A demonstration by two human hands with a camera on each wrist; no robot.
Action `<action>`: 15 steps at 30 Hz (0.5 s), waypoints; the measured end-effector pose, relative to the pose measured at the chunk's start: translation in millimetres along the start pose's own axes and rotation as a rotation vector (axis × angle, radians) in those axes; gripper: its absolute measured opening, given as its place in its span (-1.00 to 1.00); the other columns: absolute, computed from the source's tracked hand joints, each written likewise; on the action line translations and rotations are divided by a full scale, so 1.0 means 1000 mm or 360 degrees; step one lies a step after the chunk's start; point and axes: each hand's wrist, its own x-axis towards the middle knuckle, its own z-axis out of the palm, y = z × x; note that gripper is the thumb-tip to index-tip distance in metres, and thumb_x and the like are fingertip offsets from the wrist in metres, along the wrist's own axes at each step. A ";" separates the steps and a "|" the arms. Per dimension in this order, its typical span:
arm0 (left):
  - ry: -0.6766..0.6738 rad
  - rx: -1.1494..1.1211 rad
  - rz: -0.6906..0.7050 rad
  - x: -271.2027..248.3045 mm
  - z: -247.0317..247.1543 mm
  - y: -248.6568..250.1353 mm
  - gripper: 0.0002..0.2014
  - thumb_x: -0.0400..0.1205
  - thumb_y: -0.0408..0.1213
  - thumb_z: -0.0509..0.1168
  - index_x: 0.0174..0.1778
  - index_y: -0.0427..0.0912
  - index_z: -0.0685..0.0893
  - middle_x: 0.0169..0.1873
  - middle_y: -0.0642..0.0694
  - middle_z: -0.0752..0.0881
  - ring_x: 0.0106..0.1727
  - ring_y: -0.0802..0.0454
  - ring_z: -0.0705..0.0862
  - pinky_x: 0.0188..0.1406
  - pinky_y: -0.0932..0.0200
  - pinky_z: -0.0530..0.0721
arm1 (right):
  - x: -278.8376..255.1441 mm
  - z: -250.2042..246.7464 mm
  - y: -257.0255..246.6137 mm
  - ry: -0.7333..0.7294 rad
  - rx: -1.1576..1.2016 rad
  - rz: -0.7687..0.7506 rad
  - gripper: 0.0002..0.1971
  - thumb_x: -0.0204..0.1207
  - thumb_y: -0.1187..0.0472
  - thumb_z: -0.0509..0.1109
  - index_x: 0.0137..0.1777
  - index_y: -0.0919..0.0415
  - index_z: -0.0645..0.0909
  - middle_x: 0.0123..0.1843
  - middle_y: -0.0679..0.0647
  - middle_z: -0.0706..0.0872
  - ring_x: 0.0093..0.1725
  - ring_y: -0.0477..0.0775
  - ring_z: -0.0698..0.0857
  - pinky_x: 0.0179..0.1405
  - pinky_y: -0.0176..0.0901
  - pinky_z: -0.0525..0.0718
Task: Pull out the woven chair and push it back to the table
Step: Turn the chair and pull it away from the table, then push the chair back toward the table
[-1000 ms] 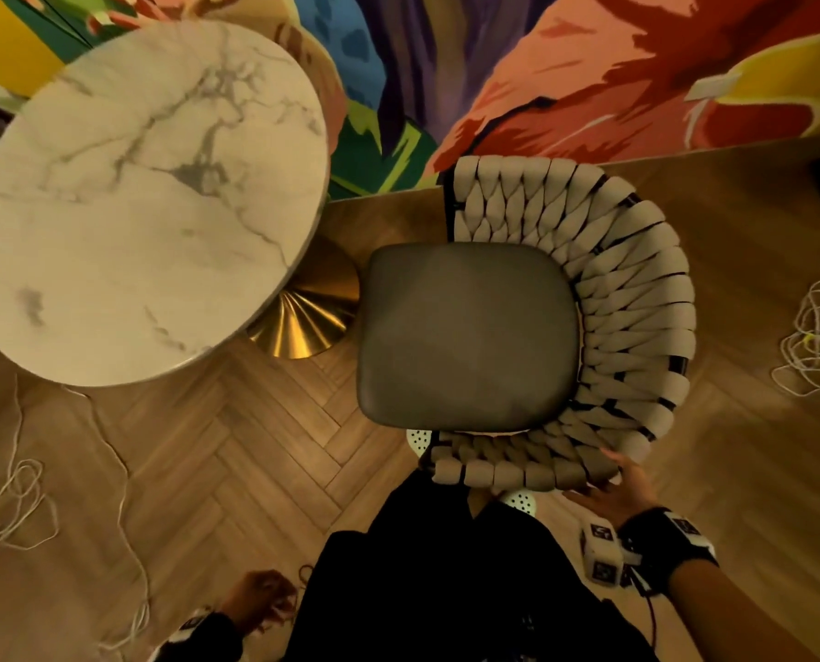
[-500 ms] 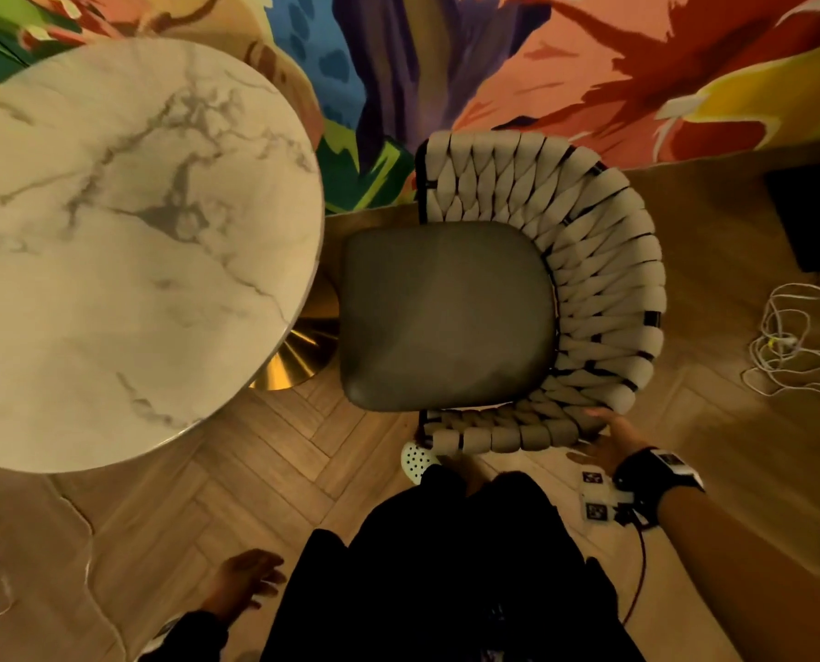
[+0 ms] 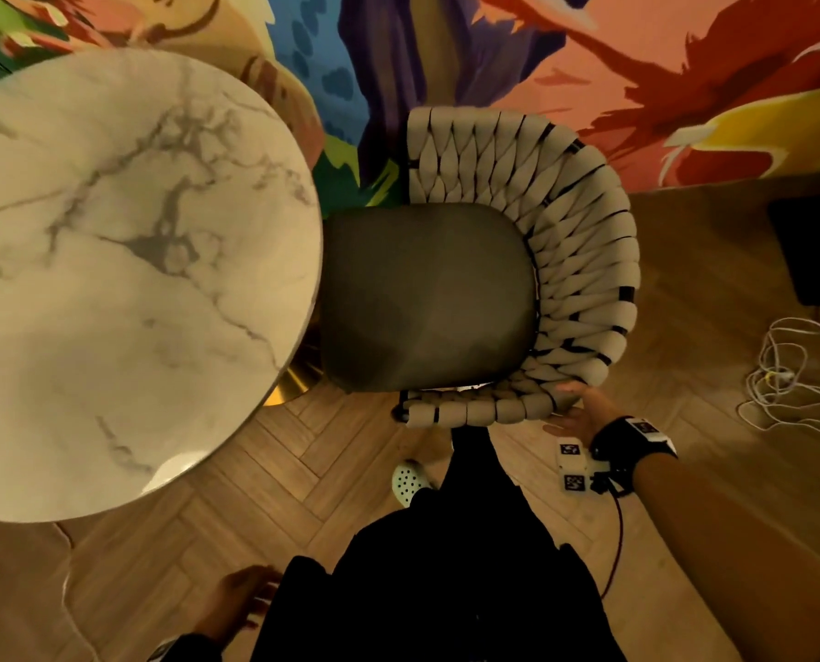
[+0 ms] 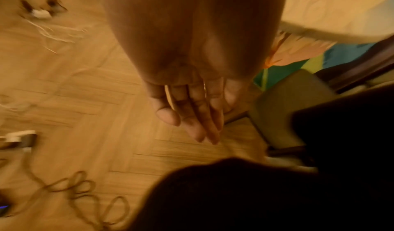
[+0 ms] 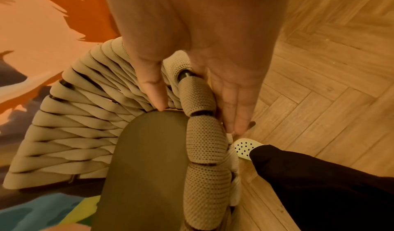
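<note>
No earlier gap is left between desk (image 3: 136, 279) edge and woven chair (image 3: 585, 260), pushed nearly home by the unclenched right hand (image 3: 585, 413).

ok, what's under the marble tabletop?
A sliver of the gold base shows past the rim of the marble tabletop, beside the woven chair's seat cushion. The rest of the base and any pedestal are covered.
</note>
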 end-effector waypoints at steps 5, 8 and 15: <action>-0.0230 -0.0036 0.0198 -0.005 0.034 0.082 -0.59 0.69 -0.13 0.11 -0.12 -0.34 0.77 -0.37 -0.23 0.75 -0.34 -0.12 0.68 -0.36 0.17 0.50 | 0.023 -0.006 -0.041 -0.0008 -0.0179 0.0061 -0.68 0.59 0.14 0.28 0.32 0.09 0.43 0.15 0.22 0.60 0.01 0.24 0.66 0.25 0.24 0.57; -0.0361 0.0150 0.0334 -0.011 0.057 0.118 -0.66 0.66 -0.16 0.18 -0.18 -0.25 0.82 -0.30 -0.23 0.82 -0.24 -0.08 0.74 -0.13 0.06 0.60 | 0.033 -0.020 -0.075 0.0043 -0.0420 0.0114 -0.60 0.59 0.10 0.32 0.39 0.20 0.49 0.03 0.20 0.65 0.04 0.27 0.66 0.12 0.21 0.60; -0.0503 0.0441 0.0310 -0.020 0.085 0.163 -0.69 0.57 -0.05 0.31 -0.36 -0.19 0.72 -0.42 -0.01 0.67 -0.29 0.15 0.63 -0.14 0.20 0.49 | 0.052 -0.039 -0.199 0.0413 -0.0468 -0.0309 -0.61 0.61 0.31 0.22 0.40 0.46 0.48 0.19 0.38 0.62 -0.30 0.04 0.56 -0.30 -0.18 0.56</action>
